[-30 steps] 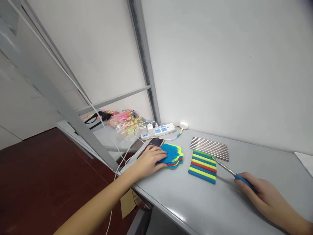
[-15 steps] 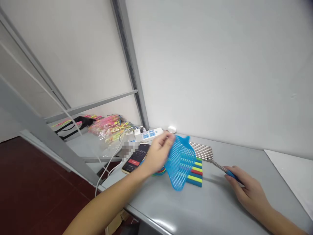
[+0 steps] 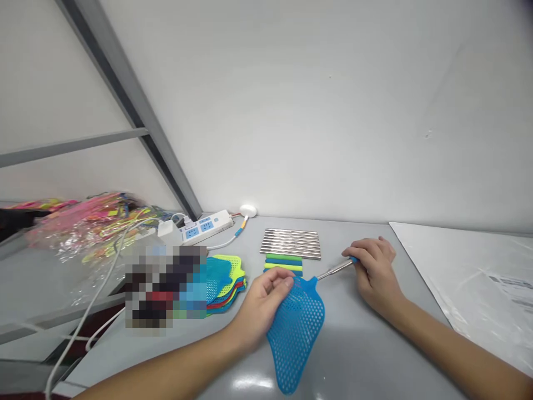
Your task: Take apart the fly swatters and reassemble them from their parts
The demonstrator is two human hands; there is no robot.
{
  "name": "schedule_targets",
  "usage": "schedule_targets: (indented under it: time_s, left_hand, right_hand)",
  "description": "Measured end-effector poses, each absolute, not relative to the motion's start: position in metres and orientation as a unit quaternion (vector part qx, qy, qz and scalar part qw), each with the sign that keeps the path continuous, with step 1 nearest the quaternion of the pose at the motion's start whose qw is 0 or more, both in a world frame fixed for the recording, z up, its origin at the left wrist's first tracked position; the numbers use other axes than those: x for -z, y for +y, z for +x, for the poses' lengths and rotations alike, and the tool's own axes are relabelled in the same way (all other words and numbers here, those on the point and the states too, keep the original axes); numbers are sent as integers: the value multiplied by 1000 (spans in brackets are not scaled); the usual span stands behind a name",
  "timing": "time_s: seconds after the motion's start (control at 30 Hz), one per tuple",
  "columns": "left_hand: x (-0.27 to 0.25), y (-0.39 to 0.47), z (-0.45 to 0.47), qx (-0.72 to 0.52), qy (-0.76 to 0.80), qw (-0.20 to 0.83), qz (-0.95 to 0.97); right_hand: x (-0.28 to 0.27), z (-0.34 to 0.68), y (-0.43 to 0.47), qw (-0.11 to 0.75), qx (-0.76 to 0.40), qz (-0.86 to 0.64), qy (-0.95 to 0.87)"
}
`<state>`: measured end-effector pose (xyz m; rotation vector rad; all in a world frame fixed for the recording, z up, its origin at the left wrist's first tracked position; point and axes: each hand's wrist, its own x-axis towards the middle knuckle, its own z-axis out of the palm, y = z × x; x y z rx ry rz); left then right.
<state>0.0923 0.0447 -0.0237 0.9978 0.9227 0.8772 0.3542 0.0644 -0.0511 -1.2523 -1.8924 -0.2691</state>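
Observation:
My left hand (image 3: pixel 266 300) pinches the upper left edge of a blue perforated fly swatter head (image 3: pixel 296 333), whose wide end hangs toward me. My right hand (image 3: pixel 375 269) is closed around the blue grip (image 3: pixel 353 260) of a metal telescopic rod (image 3: pixel 335 270). The rod's tip meets the narrow neck of the swatter head; whether it sits inside the neck is too small to tell. Behind my left hand lie several coloured grips (image 3: pixel 283 266), partly hidden. A row of bare metal rods (image 3: pixel 290 243) is just beyond them.
Left of my left hand is a stack of coloured swatter heads (image 3: pixel 233 272). A white power strip (image 3: pixel 208 226) with cables and a white round device (image 3: pixel 248 210) stand by the wall. Plastic-bagged items (image 3: pixel 95 222) lie far left; a white sheet (image 3: pixel 470 278) covers the right side.
The blue swatter head and the rod, apart before, now meet end to end. My right hand has come closer to my left, and the view has turned right.

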Motion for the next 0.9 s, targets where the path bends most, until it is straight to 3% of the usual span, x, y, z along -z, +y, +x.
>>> schedule_targets:
  time_s: [0.4, 0.9]
  left_hand:
    - [15, 53, 85, -352, 442, 678, 471]
    - [9, 56, 78, -310, 462, 686, 468]
  right_hand:
    - [47, 347, 58, 411, 6, -530, -742]
    - [45, 345, 59, 404, 22, -551, -730]
